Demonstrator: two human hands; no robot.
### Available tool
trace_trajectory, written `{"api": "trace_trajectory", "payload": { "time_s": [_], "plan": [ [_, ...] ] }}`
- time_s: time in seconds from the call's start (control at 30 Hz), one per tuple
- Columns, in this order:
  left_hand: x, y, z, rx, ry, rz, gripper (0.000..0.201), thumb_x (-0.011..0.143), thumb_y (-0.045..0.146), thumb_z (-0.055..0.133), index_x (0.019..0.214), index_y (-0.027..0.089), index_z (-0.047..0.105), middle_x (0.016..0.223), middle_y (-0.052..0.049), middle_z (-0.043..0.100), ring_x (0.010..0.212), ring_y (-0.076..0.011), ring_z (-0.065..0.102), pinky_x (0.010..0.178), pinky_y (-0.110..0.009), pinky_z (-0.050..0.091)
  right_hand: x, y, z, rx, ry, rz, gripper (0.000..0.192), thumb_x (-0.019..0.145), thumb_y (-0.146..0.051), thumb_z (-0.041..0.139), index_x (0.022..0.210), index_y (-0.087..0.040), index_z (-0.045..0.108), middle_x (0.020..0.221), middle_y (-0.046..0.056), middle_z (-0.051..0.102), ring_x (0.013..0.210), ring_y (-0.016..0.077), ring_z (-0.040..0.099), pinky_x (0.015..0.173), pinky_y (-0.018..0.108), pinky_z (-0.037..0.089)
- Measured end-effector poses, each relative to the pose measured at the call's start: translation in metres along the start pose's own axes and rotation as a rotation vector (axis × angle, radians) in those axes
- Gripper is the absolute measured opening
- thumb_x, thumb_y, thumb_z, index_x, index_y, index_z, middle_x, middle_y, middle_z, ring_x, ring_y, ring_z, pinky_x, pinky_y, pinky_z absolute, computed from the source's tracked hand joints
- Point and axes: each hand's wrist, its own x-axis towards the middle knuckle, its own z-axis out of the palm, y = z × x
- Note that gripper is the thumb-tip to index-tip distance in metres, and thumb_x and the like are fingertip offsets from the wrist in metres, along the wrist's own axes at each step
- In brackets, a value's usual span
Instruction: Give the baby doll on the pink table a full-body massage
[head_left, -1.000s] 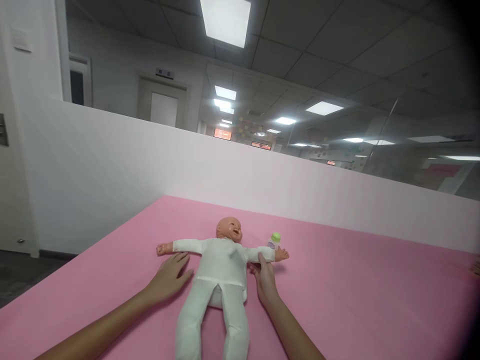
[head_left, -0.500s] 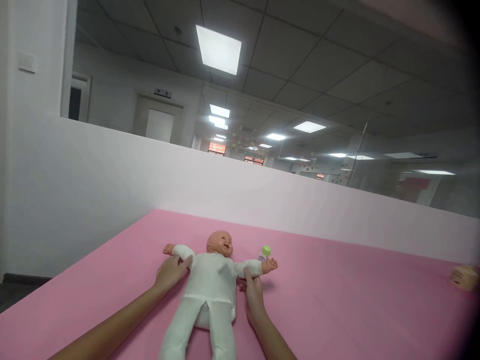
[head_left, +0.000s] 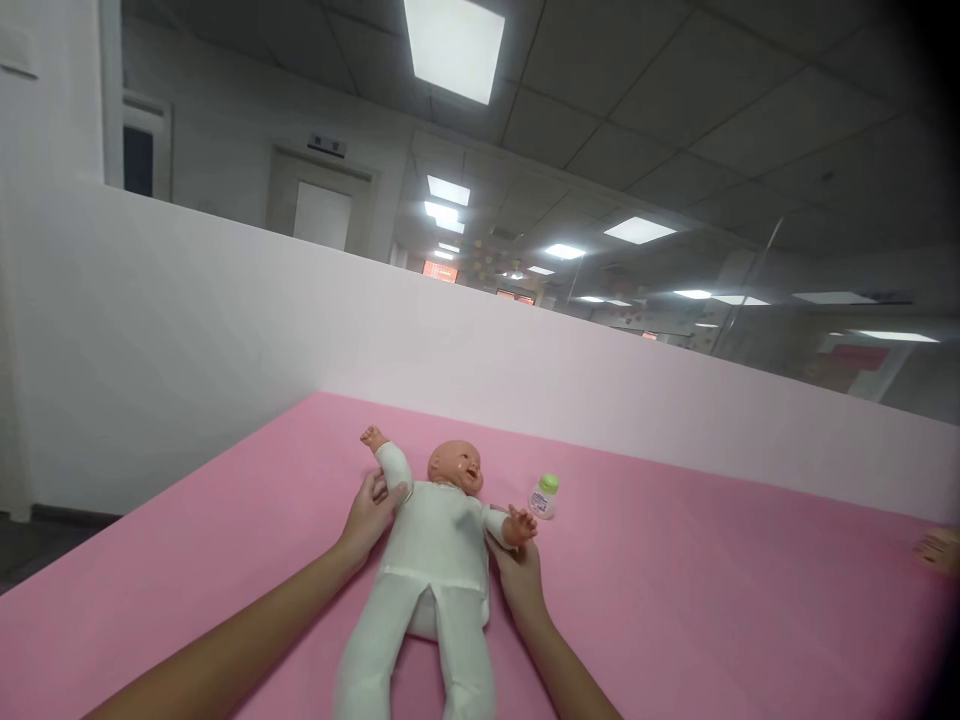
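A baby doll [head_left: 437, 535] with a white cloth body and a bare plastic head lies on its back on the pink tabletop [head_left: 675, 600], its head toward the wall. My left hand [head_left: 371, 515] is closed around the upper part of the doll's arm on the left, which bends up toward the head. On the other side, my right hand [head_left: 521, 580] grips the doll's other arm from below; that arm hides some of my fingers. Just beyond the doll's right-side hand stands a small clear bottle [head_left: 544, 497] with a green cap and a printed label.
A low white wall [head_left: 450, 340] runs along the table's far edge, with glass above it. At the far right edge of the view lies a beige object [head_left: 937, 550], partly cut off and blurred. The table's left edge slants toward the dark floor [head_left: 67, 540].
The doll's left-side arm has swung up toward its head with my left hand. Its other arm has bent inward, so the bottle now shows fully. The view has tilted down slightly.
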Motion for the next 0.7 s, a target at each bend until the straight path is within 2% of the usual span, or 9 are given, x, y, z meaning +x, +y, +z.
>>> {"api": "trace_trajectory", "payload": {
  "time_s": [0.07, 0.13, 0.23, 0.3, 0.37, 0.53, 0.7],
  "plan": [
    [-0.001, 0.000, -0.001, -0.038, 0.006, 0.005, 0.064, 0.081, 0.056, 0.078, 0.128, 0.021, 0.052, 0.130, -0.015, 0.068, 0.120, -0.0282, 0.066, 0.096, -0.037, 0.054, 0.002, 0.003, -0.003, -0.082, -0.061, -0.063, 0.049, 0.065, -0.044, 0.090, 0.107, -0.020, 0.079, 0.114, 0.011, 0.075, 0.113, 0.0304, 0.066, 0.098, 0.040, 0.053],
    [-0.001, -0.001, -0.002, -0.068, 0.013, -0.001, 0.063, 0.081, 0.058, 0.077, 0.125, 0.019, 0.053, 0.126, -0.015, 0.069, 0.117, -0.0284, 0.067, 0.094, -0.036, 0.054, 0.003, 0.006, -0.006, -0.093, -0.070, -0.056, 0.050, 0.066, -0.045, 0.089, 0.108, -0.020, 0.079, 0.117, 0.010, 0.074, 0.112, 0.0290, 0.067, 0.096, 0.038, 0.054],
    [0.000, -0.005, -0.004, -0.076, 0.056, -0.022, 0.062, 0.081, 0.061, 0.076, 0.120, 0.018, 0.055, 0.124, -0.015, 0.069, 0.116, -0.0291, 0.066, 0.094, -0.037, 0.054, 0.003, 0.010, -0.010, 0.005, -0.024, 0.100, 0.057, 0.065, -0.047, 0.091, 0.112, -0.019, 0.076, 0.108, 0.008, 0.077, 0.095, 0.0260, 0.070, 0.080, 0.033, 0.056],
    [0.002, -0.008, -0.007, -0.072, 0.084, -0.045, 0.063, 0.081, 0.063, 0.075, 0.119, 0.017, 0.056, 0.121, -0.015, 0.069, 0.115, -0.0298, 0.066, 0.092, -0.038, 0.055, 0.003, 0.012, -0.011, 0.061, 0.013, 0.194, 0.055, 0.067, -0.050, 0.090, 0.107, -0.015, 0.075, 0.092, 0.007, 0.078, 0.079, 0.0232, 0.069, 0.069, 0.031, 0.055],
    [0.005, -0.012, -0.009, -0.063, 0.094, -0.070, 0.060, 0.082, 0.064, 0.073, 0.116, 0.017, 0.057, 0.118, -0.015, 0.070, 0.113, -0.0303, 0.067, 0.090, -0.038, 0.056, 0.003, 0.012, -0.011, 0.126, 0.035, 0.248, 0.051, 0.070, -0.051, 0.088, 0.101, -0.014, 0.073, 0.085, 0.006, 0.077, 0.072, 0.0211, 0.067, 0.063, 0.030, 0.053],
    [0.011, -0.017, -0.014, -0.129, 0.102, -0.081, 0.053, 0.086, 0.055, 0.074, 0.119, 0.018, 0.057, 0.122, -0.016, 0.068, 0.116, -0.0289, 0.066, 0.095, -0.038, 0.056, 0.005, 0.011, -0.012, 0.266, 0.064, 0.312, 0.042, 0.071, -0.047, 0.087, 0.098, -0.019, 0.070, 0.090, 0.005, 0.077, 0.076, 0.0201, 0.069, 0.064, 0.029, 0.056],
    [0.014, -0.014, -0.017, -0.270, 0.096, -0.174, 0.041, 0.088, 0.043, 0.075, 0.115, 0.017, 0.058, 0.116, -0.015, 0.070, 0.105, -0.0256, 0.070, 0.089, -0.038, 0.060, 0.012, 0.018, -0.017, 0.381, 0.104, 0.402, 0.036, 0.071, -0.041, 0.087, 0.093, -0.020, 0.068, 0.081, 0.003, 0.074, 0.074, 0.0190, 0.069, 0.072, 0.031, 0.060]
  ]
}}
